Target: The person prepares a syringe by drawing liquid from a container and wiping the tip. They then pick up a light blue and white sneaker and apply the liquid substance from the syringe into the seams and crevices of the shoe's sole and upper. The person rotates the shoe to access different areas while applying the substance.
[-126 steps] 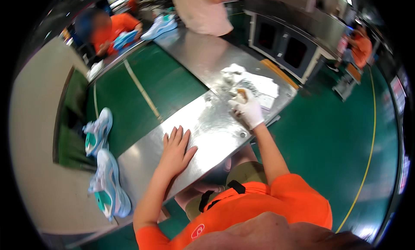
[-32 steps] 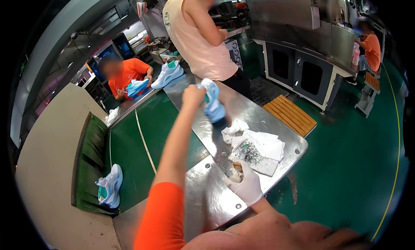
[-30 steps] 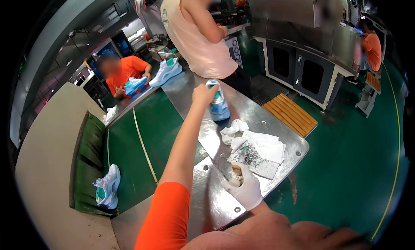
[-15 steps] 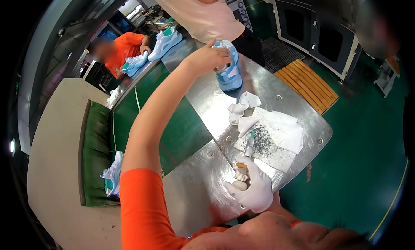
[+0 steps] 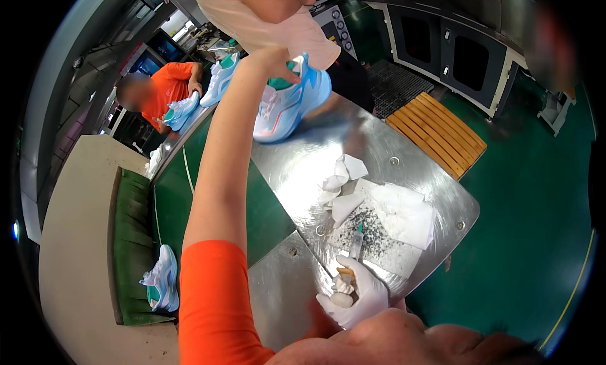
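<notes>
Sneaker (image 5: 295, 105) gripped by left fingers (image 5: 288, 74), perhaps apt to slip from one-handed hold; brown piece (image 5: 345, 272) in curled right fingers (image 5: 360, 269).

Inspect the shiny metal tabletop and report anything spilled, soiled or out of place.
Black specks are scattered across the flat white sheet near the white-gloved right hand, so it looks soiled; their nature is unclear. A clear syringe-like tube lies among them.
</notes>
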Action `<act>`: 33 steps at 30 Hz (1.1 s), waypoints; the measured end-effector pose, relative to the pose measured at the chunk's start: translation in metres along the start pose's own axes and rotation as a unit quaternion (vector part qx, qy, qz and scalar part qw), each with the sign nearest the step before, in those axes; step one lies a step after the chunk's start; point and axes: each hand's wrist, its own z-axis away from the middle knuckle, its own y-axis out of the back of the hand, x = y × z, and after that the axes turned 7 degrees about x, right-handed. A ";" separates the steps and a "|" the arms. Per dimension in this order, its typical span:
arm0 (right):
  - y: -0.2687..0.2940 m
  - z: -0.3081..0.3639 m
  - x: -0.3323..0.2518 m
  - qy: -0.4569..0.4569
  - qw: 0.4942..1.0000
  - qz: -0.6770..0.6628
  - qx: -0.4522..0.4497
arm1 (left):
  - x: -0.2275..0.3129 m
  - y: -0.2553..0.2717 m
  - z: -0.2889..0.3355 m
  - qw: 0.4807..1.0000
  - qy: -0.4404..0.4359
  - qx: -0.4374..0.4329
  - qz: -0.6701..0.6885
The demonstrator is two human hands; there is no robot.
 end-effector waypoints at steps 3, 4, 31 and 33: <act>0.002 -0.004 -0.006 0.031 0.999 0.035 -0.003 | 0.013 -0.019 -0.022 0.998 -0.006 -0.065 -0.011; 0.001 -0.002 -0.006 0.026 0.999 0.037 -0.006 | 0.017 -0.033 -0.024 1.000 -0.004 -0.015 0.014; -0.003 0.098 -0.008 -0.226 0.740 -0.549 -0.317 | 0.257 -0.051 0.481 0.470 0.144 0.045 0.870; -0.014 0.110 -0.026 -0.306 0.696 -0.574 -0.305 | 0.260 -0.047 0.487 0.418 0.122 0.097 0.895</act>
